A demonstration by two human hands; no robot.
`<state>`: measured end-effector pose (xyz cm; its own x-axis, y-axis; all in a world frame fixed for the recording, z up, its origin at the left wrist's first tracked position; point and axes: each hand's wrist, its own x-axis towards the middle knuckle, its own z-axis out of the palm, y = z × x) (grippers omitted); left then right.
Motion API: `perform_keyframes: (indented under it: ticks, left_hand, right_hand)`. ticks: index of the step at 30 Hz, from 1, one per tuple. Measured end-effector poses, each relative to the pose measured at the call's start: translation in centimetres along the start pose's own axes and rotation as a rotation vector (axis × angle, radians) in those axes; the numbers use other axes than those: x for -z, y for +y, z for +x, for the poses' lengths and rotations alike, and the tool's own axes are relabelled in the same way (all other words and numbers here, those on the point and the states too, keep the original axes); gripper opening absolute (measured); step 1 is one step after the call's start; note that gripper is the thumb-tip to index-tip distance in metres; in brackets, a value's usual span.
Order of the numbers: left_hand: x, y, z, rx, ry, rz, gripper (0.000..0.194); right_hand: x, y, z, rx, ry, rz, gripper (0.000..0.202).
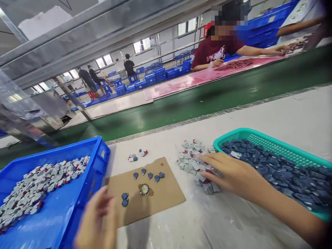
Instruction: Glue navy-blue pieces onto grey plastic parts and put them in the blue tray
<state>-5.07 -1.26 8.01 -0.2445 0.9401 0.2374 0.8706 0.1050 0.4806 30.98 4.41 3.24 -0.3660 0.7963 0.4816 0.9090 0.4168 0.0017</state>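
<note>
My right hand (227, 171) reaches over a heap of small light-grey and red plastic pieces (190, 160), fingers stretched out and touching its right side. Nothing shows gripped in it. My left hand (97, 221) is smeared by motion beside the left edge of a brown cardboard sheet (166, 193); whether its fingers hold anything cannot be made out. Several small dark-blue pieces (150, 176) lie on the cardboard around a round brass-coloured fixture (144, 189) with a pale centre. Just beyond the sheet sit two small clusters of grey and red pieces (133, 157).
A blue bin (100, 155) with many grey and red pieces stands at left. To the right, a green basket (241, 131) holds dark-blue pieces. Beyond the white table (285, 110) runs a green conveyor belt (171, 103); a co-worker in a maroon shirt (210, 55) leans on its far side.
</note>
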Motion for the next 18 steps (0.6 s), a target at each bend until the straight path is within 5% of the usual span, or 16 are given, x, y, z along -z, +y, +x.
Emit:
perform_keyframes:
  ticks: [3,6,9,12,15,18]
  left_hand:
    - [-8.3,6.3,-1.6,-0.265,-0.108,-0.425,0.03]
    - [-12.8,9.9,-1.2,-0.563,-0.274,-0.387,0.039]
    - [-14.2,12.8,0.7,-0.811,-0.45,-0.251,0.054]
    - [-14.8,15.6,2.6,-0.95,-0.578,-0.17,0.055]
    - [-15.0,16.9,3.4,-0.933,-0.628,-0.195,0.038]
    - [-14.5,16.1,3.6,-0.824,-0.6,-0.277,0.024]
  right_hand:
    - [0.3,2.2,-0.5,-0.192,0.029,-0.067,0.042]
    - [1.3,6.5,-3.4,-0.488,-0.169,-0.133,0.051]
    - [2.5,9.4,-5.9,-0.513,-0.388,-0.088,0.05]
    - [3.6,10.1,-6.2,-0.483,-0.438,-0.033,0.036]
    - [4.5,9.9,-5.5,-0.448,-0.472,0.039,0.026]
    - [4.9,9.8,-5.2,-0.451,-0.491,0.086,0.024]
